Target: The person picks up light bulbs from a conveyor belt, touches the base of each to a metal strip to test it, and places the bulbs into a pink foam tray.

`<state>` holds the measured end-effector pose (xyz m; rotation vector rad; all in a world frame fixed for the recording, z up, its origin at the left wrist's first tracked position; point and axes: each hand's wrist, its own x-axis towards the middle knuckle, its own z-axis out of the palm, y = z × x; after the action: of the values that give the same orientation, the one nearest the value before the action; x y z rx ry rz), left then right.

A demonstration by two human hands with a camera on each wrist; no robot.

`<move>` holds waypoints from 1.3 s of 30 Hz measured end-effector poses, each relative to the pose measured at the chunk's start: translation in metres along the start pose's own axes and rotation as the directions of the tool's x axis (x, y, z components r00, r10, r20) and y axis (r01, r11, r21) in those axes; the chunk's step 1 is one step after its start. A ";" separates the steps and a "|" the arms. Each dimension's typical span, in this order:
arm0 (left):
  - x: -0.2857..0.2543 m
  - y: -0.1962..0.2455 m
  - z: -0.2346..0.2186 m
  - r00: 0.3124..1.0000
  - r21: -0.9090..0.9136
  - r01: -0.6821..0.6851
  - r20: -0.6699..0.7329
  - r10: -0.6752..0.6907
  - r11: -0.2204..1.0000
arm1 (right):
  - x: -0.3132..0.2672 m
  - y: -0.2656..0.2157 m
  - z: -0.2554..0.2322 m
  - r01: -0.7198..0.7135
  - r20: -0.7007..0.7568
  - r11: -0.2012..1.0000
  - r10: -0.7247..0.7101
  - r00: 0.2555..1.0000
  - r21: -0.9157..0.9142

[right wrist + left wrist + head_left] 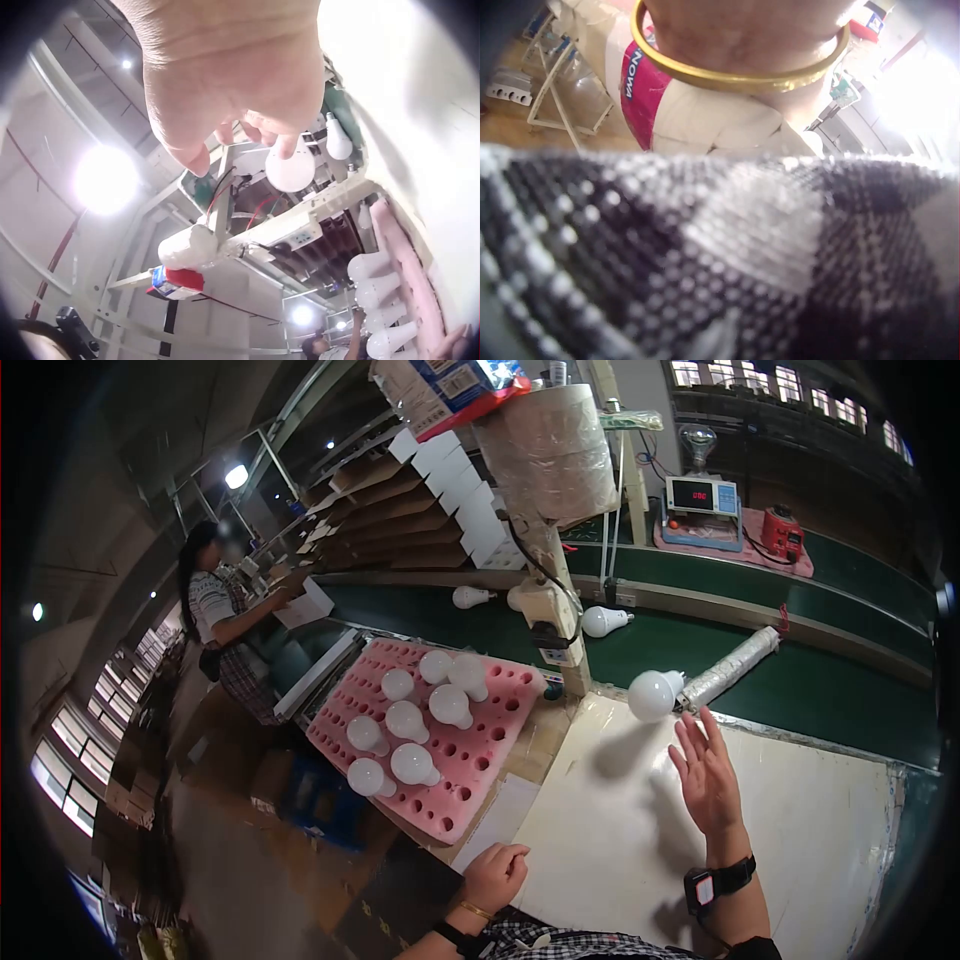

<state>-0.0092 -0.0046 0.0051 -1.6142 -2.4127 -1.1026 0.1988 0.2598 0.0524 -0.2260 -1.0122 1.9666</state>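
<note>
Right hand, fingers extended, near white bulb at wrapped bar's end; left hand, loosely curled, beside white board.

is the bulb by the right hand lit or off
Off, it appears: in the head view the bulb shows dull grey shading, no glow, and a shadow lies near it on the white table.
</note>
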 end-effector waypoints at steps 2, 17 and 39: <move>0.001 0.002 -0.002 1.000 -0.017 -0.012 0.012 0.012 1.000 | 0.003 -0.007 0.008 0.078 0.021 0.996 -0.077 0.997 -0.035; 0.000 0.002 -0.002 0.998 -0.008 -0.059 -0.010 0.059 0.998 | -0.006 0.057 -0.056 -0.033 -0.133 0.590 -0.128 0.983 -0.807; -0.008 -0.010 -0.003 0.986 -0.148 -0.124 -0.127 0.106 0.981 | -0.005 0.065 -0.073 -0.004 -0.131 0.521 -0.207 0.970 -0.853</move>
<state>-0.0149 -0.0148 -0.0010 -1.6554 -2.1791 -1.3535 0.1979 0.2797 -0.0436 -0.8887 -1.7353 1.1276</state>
